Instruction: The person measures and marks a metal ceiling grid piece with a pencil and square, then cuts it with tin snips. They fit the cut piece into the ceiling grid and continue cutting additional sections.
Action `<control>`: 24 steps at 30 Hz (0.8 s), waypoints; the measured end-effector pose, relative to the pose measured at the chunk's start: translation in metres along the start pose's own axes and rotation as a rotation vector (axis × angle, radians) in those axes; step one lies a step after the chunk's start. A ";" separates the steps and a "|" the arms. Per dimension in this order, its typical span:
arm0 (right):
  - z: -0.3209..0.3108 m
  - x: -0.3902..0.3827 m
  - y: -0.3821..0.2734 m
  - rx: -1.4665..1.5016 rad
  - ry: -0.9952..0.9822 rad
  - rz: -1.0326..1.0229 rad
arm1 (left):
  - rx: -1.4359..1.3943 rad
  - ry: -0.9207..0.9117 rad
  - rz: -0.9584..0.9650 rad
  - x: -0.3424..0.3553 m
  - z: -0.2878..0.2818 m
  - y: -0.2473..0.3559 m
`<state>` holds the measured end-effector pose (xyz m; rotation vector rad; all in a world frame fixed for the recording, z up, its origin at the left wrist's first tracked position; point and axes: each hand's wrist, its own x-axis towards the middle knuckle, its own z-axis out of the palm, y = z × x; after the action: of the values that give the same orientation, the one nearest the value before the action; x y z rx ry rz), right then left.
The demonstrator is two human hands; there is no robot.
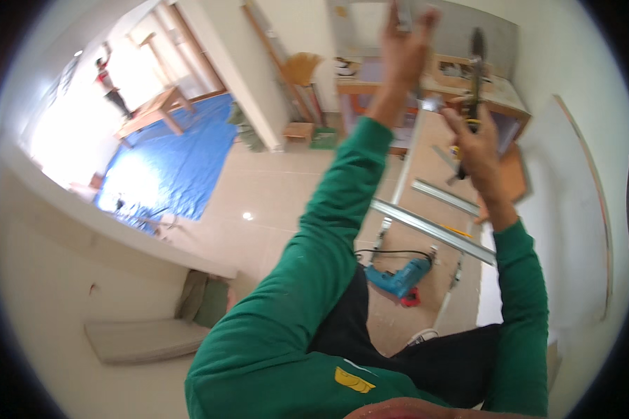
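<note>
My left hand [407, 59] is raised at the top of the view, smeared by motion. Its fingers are around a small grey metal piece [403, 15], whose shape is blurred. Lower and to the right, my right hand [478, 143] grips a hand tool [476, 56] with a dark, pointed metal end facing up and yellow-and-black handles. Below the hands, a long metal channel [433, 230] and a shorter metal channel [446, 197] lie across a long board [430, 150]. A yellow pencil [456, 230] is beside the long channel.
A blue corded drill [402, 278] and a small red item [411, 298] lie near my legs. Ahead stands a wooden cabinet [374, 89]; a pale panel [569, 209] leans at right. Far left, a person [108, 84] stands on a wooden bench [154, 115] over blue sheeting [206, 150].
</note>
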<state>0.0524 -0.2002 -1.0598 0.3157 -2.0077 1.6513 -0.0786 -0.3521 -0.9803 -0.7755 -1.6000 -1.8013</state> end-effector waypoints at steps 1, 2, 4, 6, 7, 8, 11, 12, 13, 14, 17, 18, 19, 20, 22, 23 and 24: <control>-0.008 0.007 -0.004 -0.018 -0.011 -0.031 | 0.103 -0.001 0.009 -0.009 0.021 0.022; -0.011 0.011 -0.007 -0.031 -0.026 -0.065 | 0.073 0.023 0.039 -0.012 0.033 0.027; -0.024 0.018 0.007 -0.047 -0.064 -0.030 | 0.002 -0.004 0.044 -0.021 0.043 0.052; -0.017 0.016 0.005 -0.040 -0.097 -0.041 | -0.033 -0.074 0.001 -0.033 0.033 0.078; -0.009 0.012 0.000 -0.019 -0.111 -0.069 | 0.188 -0.015 0.137 -0.023 0.045 0.027; -0.012 0.013 0.002 -0.024 -0.104 -0.090 | 0.386 0.057 0.254 -0.017 0.058 0.030; -0.015 0.014 0.011 -0.112 0.042 -0.236 | 0.082 0.027 0.113 -0.027 0.059 0.047; -0.016 0.014 0.012 -0.149 0.087 -0.280 | -0.035 -0.022 0.007 -0.032 0.061 0.059; -0.017 0.014 0.012 -0.087 0.100 -0.217 | -0.013 0.014 0.033 -0.028 0.065 0.046; -0.013 0.012 0.007 -0.013 0.097 -0.156 | 0.026 0.063 0.062 -0.026 0.059 0.037; -0.015 0.013 0.003 0.234 0.075 0.128 | 0.172 0.233 0.185 -0.013 0.048 -0.011; -0.035 0.019 0.003 0.300 0.102 0.230 | -0.067 0.129 -0.011 -0.027 0.052 0.043; -0.039 0.020 -0.002 0.426 0.007 0.322 | -0.170 0.093 -0.092 -0.032 0.043 0.061; -0.039 0.022 0.000 0.486 -0.001 0.362 | -0.276 0.062 -0.181 -0.037 0.038 0.074; -0.039 0.024 0.005 0.603 -0.015 0.440 | -0.314 0.083 -0.146 -0.035 0.040 0.049; -0.038 0.024 0.009 0.477 0.003 0.393 | -0.171 0.125 -0.031 -0.032 0.048 0.026; -0.031 0.023 0.013 0.359 0.008 0.346 | -0.014 0.173 0.085 -0.029 0.054 0.002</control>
<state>0.0346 -0.1639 -1.0551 0.0857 -1.8277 2.2290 -0.0567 -0.2969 -0.9957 -0.6645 -1.4233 -1.7699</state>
